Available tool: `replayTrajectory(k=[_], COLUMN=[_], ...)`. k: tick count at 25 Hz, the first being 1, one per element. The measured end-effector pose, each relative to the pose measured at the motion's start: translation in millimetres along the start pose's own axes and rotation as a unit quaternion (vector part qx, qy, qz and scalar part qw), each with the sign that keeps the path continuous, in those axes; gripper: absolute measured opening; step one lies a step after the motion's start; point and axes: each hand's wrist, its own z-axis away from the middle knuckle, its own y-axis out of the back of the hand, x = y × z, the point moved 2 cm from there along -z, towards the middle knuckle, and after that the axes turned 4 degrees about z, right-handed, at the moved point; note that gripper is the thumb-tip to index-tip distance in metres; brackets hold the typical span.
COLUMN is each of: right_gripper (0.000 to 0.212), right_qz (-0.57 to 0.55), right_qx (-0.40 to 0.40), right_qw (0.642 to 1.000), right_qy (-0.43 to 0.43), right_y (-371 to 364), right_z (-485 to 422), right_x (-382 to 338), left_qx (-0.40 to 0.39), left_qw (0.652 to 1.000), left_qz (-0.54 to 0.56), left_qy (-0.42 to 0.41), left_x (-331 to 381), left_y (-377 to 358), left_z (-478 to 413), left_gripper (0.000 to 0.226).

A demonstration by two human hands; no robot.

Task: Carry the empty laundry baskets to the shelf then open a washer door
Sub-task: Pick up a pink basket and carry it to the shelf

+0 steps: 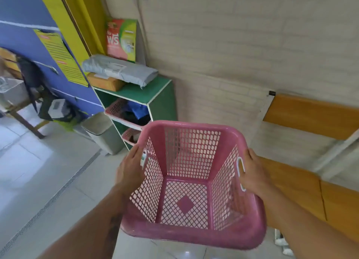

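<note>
I hold an empty pink laundry basket (pixel 191 237) in front of me, above the floor. My left hand (pixel 130 170) grips its left side at the handle slot, and my right hand (pixel 252 173) grips its right side beside the white-rimmed handle slot. Ahead to the left stands a green shelf unit (pixel 162 101) against the wall. Its upper compartment holds a pink basket (pixel 116 108) with dark and blue clothes, and the compartment below holds another pink basket (pixel 129 135). No washer is in view.
Grey parcels (pixel 120 71), a brown package and a detergent box (pixel 121 40) sit on the shelf top. A grey pedal bin (pixel 103 132) stands left of the shelf. A wooden bench (pixel 310 183) runs along the right wall. A table with a hanging bag (pixel 48 107) is at far left.
</note>
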Motion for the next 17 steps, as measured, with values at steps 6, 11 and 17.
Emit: replayTrajectory(k=[6,11,17], right_gripper=[0.095,0.096,0.1], right_qz=[-0.005,0.009,0.008], right_qx=[-0.042,-0.053,-0.026], right_qw=[0.993,0.981,0.972], right_qy=[-0.113,-0.185,-0.232], right_y=[-85,-170,-254], right_z=[-73,-139,-192], right_x=[17,20,25], left_qx=[-0.08,-0.093,-0.079], left_qw=[0.995,0.994,0.985], left_qz=[0.016,0.037,0.151], left_qy=[-0.048,-0.052,-0.012], left_x=[-25,-67,-113], left_y=[-100,-194,-303], left_z=[-123,-203,-261], left_gripper=[0.086,0.083,0.07])
